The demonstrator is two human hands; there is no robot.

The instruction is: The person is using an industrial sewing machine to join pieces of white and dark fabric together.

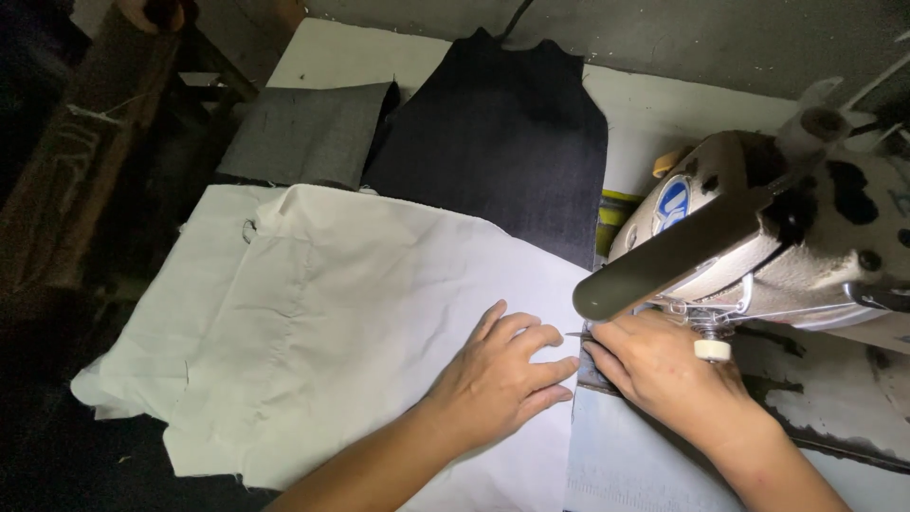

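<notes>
We see our left hand point(502, 372) lying flat on a pale cloth point(313, 313), fingers spread a little and pointing toward the sewing machine point(758, 237); it presses the cloth down and grips nothing. Our right hand point(659, 365) sits just beside it, under the head of the machine, fingers curled low over the edge where the pale cloth meets a strip of light blue cloth point(626, 455); whether those fingers pinch the edge or only rest on it we cannot tell, as the machine's arm hides part of them. The two hands are close together, fingertips nearly meeting near the needle area, which is itself too shadowed to make out.

The pale cloth is large and creased; it spreads from under our left hand across the counter point(327, 52) to the left, where its ragged edge hangs over the dark side; a second layer of it shows along the upper left with a small loop of thread. The light blue cloth lies below our right hand and runs toward the bottom edge of the view.

Beyond the pale cloth, a dark piece of cloth point(502, 133) lies flat on the counter, touching the pale cloth's far edge; a smaller grey piece point(308, 133) lies just beside it on the left. The sewing machine is off-white and worn, with dark patches; a grey bar point(673, 256) juts from it toward us, above our right hand.
</notes>
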